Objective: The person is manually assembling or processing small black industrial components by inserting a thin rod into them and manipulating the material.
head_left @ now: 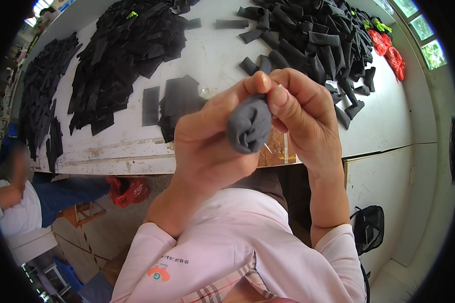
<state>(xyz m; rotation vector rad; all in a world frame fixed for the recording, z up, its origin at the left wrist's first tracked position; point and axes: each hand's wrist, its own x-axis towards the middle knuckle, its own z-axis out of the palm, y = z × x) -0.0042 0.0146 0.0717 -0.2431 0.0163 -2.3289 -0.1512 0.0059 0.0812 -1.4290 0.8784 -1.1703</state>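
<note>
Both hands (207, 134) (311, 116) on dark grey cloth (248, 125)

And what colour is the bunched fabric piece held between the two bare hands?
The bunched fabric piece is dark grey, best seen in the head view.

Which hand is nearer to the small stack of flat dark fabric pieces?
Left. In view, the left hand is just right of the stack, partly overlapping it; the right hand is farther right.

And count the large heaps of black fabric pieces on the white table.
3: the far left heap, the left centre heap and the right heap. The smaller middle stack isn't counted; others may be hidden.
</note>
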